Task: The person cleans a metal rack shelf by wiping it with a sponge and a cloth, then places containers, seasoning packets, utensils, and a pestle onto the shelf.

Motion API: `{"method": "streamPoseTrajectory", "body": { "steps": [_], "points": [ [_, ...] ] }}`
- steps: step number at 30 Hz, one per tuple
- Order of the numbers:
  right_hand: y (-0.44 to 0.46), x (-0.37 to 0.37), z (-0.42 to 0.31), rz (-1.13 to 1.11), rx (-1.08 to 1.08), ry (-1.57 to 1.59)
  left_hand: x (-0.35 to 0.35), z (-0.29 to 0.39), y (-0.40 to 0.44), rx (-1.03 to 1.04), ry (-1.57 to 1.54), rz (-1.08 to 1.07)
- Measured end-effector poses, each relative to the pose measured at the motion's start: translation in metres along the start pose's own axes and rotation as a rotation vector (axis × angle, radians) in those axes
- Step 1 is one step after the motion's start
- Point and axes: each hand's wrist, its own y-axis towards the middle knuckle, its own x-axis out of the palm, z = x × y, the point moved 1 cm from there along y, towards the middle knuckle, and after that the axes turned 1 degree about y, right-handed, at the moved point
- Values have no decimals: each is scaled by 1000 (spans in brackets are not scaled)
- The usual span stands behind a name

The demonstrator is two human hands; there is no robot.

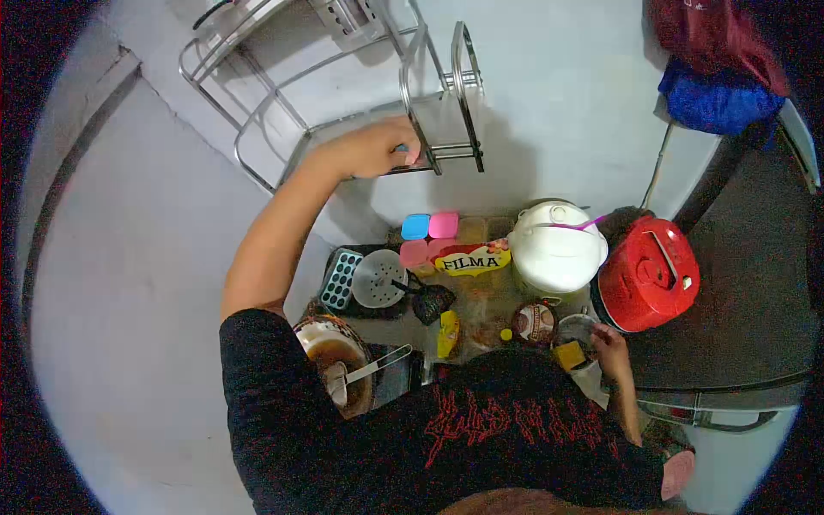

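Note:
My left hand reaches up to the edge of a metal wall shelf. Its fingers are curled together, with a small bit of blue and pink showing at them; what it holds is too small to name. Lower right, my right hand has its fingers closed at the rim of a clear round container. A yellow block shows at that container. Beside it stands a jar with a brown and white lid.
A white rice cooker and a red appliance stand right. Nearer the middle are a FILMA pack, blue-lidded and pink-lidded containers, and a white strainer. A pot with a handled sieve is lower left.

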Motion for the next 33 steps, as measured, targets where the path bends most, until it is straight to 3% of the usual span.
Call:
{"method": "streamPoseTrajectory", "body": {
  "steps": [5,7,8,10,12,14,15,17,18,20,23,25,27,29,33],
  "points": [
    [0,-2,30,48,-111,21,-23,18,-24,-151,-77,114],
    [-8,-5,20,10,73,125,-40,52,-41,-317,-260,284],
    [-10,-6,18,-14,165,172,-44,67,-48,-316,-265,278],
    [-6,-11,36,-19,123,112,-48,92,-61,-288,-319,151],
    [3,-11,53,-41,15,-11,-40,126,-47,-105,-339,41],
    [6,-2,62,-102,68,83,-25,189,-15,-92,-623,105],
    [11,1,61,-152,130,184,2,202,8,248,-479,303],
    [38,0,48,-219,171,251,36,234,18,410,-607,417],
    [43,2,30,-192,85,143,39,241,17,465,-643,465],
    [33,11,4,-116,-68,-41,27,222,5,467,-570,209],
    [10,23,-38,-100,19,78,-17,177,-17,184,-392,30],
    [0,27,-33,-79,69,155,-33,139,-30,-3,-251,201],
    [-4,19,-5,-125,130,225,-28,84,-40,-225,-258,261],
    [-5,14,10,-155,150,239,-24,56,-40,-463,-30,288],
    [1,7,9,-97,2,101,8,-13,-33,-357,85,217]
  ]
}}
